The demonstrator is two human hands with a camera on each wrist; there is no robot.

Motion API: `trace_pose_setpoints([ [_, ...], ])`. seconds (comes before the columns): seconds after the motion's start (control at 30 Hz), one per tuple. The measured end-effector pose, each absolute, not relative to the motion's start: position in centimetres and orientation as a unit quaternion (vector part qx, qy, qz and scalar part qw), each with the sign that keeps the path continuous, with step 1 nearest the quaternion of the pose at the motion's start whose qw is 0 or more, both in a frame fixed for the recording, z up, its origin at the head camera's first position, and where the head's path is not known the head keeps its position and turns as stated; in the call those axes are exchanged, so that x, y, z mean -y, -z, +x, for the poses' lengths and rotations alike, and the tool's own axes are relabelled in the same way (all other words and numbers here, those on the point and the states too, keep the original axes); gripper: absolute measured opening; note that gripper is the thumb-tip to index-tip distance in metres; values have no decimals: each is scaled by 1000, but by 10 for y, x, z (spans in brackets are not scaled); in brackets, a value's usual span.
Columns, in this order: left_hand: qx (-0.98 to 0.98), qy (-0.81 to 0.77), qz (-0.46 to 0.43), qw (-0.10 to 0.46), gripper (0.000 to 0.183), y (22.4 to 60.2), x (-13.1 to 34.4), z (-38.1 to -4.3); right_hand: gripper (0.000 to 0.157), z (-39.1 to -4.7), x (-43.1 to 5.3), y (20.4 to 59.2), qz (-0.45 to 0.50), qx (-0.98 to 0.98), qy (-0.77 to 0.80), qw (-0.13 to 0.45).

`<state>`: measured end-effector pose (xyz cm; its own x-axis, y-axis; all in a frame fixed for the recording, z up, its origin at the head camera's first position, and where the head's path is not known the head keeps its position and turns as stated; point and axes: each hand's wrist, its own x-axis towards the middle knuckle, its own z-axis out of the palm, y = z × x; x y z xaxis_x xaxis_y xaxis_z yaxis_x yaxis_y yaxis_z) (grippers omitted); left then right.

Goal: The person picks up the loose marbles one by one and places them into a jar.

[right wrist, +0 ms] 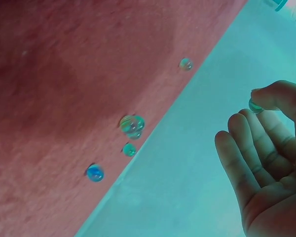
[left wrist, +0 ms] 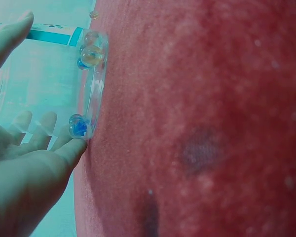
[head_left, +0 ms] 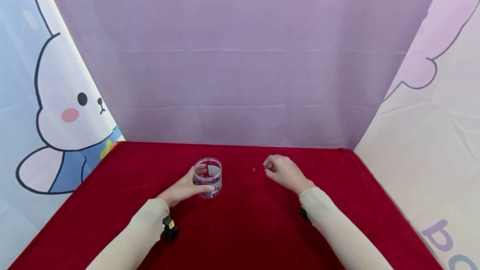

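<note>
"Getting enough light in the head view?"

"Glowing softly and evenly across the purple backdrop (head_left: pixel 243 61), darkening over the near red cloth (head_left: pixel 240 228)."

"Looking crisp at the left wrist?"

"Blurring over the close red cloth, showing dim shadow patches, catching pale glints on the clear jar (left wrist: pixel 49 76)."

"Faring better at the right wrist?"

"Tinting cyan, leaving the right hand (right wrist: pixel 275 173) dim, spreading broad shadow toward upper left."

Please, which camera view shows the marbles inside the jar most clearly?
The left wrist view: through the clear jar, marbles show near its base. The head view shows the jar, but its marbles cannot be made out; the right wrist view shows other marbles, not these.
</note>
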<state>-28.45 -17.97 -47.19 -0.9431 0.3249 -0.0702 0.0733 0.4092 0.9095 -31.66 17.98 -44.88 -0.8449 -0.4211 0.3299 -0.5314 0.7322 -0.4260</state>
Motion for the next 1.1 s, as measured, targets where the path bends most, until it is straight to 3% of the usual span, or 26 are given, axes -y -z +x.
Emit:
trace_pose_setpoints([
  [1.1, -834, -526, 112, 120, 95, 480, 179, -289, 18, -313, -128, 440, 311, 894, -293, 135],
])
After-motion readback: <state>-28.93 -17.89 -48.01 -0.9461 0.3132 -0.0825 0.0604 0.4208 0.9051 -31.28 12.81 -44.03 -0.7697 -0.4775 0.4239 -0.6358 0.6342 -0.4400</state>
